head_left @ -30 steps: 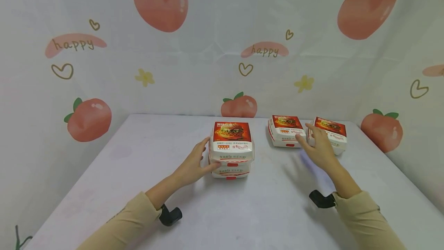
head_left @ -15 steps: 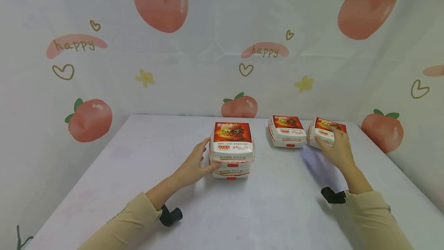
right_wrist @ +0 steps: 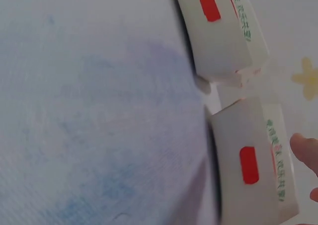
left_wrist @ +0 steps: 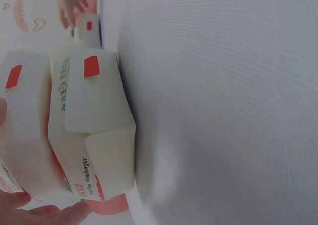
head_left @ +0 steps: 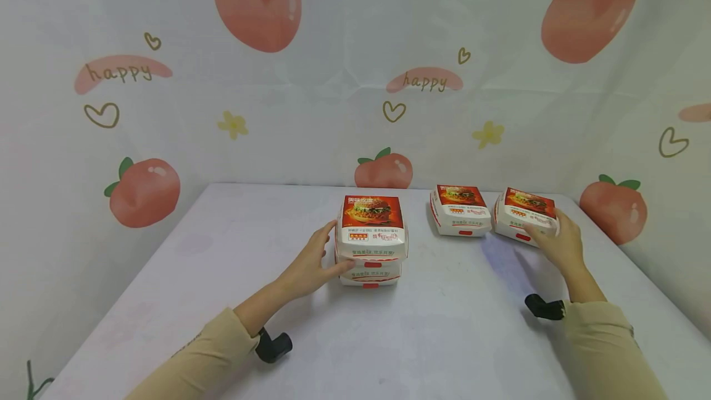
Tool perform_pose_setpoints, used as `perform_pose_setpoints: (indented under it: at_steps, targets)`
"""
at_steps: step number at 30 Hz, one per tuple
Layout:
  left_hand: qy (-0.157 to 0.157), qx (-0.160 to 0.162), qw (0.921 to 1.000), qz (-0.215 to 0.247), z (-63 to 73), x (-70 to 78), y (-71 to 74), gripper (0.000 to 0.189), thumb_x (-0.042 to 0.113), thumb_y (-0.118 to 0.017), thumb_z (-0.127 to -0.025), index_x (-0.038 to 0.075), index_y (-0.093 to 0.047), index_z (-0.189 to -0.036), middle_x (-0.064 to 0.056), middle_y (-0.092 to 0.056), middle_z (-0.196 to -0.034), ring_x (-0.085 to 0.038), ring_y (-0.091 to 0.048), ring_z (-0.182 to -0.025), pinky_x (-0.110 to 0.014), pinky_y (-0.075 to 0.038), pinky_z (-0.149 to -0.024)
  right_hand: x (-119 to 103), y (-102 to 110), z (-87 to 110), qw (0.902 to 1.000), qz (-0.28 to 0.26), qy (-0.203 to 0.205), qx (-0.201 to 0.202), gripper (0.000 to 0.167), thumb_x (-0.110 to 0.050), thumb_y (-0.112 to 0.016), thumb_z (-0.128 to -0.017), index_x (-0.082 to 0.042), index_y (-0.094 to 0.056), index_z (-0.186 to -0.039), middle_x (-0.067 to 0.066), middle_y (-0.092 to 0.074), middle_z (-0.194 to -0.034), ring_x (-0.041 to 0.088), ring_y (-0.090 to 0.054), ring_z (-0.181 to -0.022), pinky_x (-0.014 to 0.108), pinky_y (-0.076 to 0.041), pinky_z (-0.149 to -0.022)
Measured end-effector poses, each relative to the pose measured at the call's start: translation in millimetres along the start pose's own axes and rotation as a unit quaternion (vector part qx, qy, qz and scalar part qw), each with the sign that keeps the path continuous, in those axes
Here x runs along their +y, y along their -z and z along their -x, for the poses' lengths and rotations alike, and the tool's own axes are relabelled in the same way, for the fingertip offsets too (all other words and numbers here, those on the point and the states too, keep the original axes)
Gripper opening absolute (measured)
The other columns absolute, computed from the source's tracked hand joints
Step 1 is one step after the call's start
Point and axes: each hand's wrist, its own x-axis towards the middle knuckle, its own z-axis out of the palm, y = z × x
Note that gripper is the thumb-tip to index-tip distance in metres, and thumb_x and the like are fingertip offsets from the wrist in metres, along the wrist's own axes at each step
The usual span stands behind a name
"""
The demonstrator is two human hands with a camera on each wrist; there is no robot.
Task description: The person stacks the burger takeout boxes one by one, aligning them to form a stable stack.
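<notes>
Left grip (head_left: 305, 269), fingers relaxed and extended, touches the left side of two stacked burger boxes (head_left: 371, 236) on the desk (head_left: 428, 338); right grip (head_left: 560, 245), loosely spread, is at the rightmost box's (head_left: 524, 210) near right corner, contact unclear, with the middle box (head_left: 460, 212) just beside.

I find stacked boxes (head_left: 371, 242) on the tabletop (head_left: 439, 338), right of my left hand (head_left: 307, 268); two single boxes (head_left: 461, 220) behind, rightward.

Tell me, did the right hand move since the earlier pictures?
Yes, to the right. In the head view, the right hand is now closer to the lower-right printed fruit than before.
</notes>
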Motion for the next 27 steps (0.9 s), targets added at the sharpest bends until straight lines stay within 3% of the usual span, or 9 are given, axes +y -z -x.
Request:
perform_pose_setpoints:
  at_steps: [4,11,14,27]
  targets:
    - [-0.003,-0.001,1.0,-0.004,-0.1,0.2,0.4,0.091,0.038,-0.069,-0.083,0.01,-0.013,-0.15,-0.016,-0.022,-0.152,-0.036,-0.028,-0.139,-0.052,-0.037,-0.108,13,-1,-3.9,0.9998,-0.011,-0.004,-0.018,0.082,-0.036,-0.053,-0.092,0.01,-0.01,-0.145,0.038,-0.018,-0.146,0.054,-0.017,-0.135,0.067,-0.017,-0.109]
    - [-0.006,-0.002,1.0,-0.006,0.2,0.4,0.7,0.092,0.038,-0.069,-0.083,0.008,-0.013,-0.15,-0.017,-0.022,-0.152,-0.035,-0.027,-0.14,-0.053,-0.036,-0.108,29,-4,-5.3,0.995,-0.051,-0.072,-0.047,0.09,-0.044,-0.05,-0.092,0.0,0.006,-0.148,0.03,0.003,-0.152,0.05,0.0,-0.14,0.067,-0.009,-0.111]
    - [-0.007,-0.003,1.0,-0.006,0.4,0.5,0.7,0.091,0.038,-0.068,-0.083,0.008,-0.013,-0.15,-0.017,-0.022,-0.152,-0.035,-0.027,-0.14,-0.053,-0.036,-0.108,31,-4,-5.6,0.9938,-0.058,-0.082,-0.049,0.091,-0.045,-0.049,-0.092,-0.002,0.007,-0.148,0.028,0.005,-0.153,0.049,0.002,-0.14,0.066,-0.008,-0.111]
    - [-0.002,-0.003,1.0,-0.004,1.2,1.3,1.0,0.092,0.037,-0.069,-0.083,0.009,-0.013,-0.15,-0.016,-0.021,-0.152,-0.036,-0.027,-0.139,-0.053,-0.036,-0.108,38,-7,-7.5,0.9958,-0.053,-0.067,-0.032,0.086,-0.045,-0.051,-0.092,-0.004,-0.002,-0.149,0.032,-0.009,-0.151,0.049,-0.006,-0.14,0.067,-0.01,-0.111]
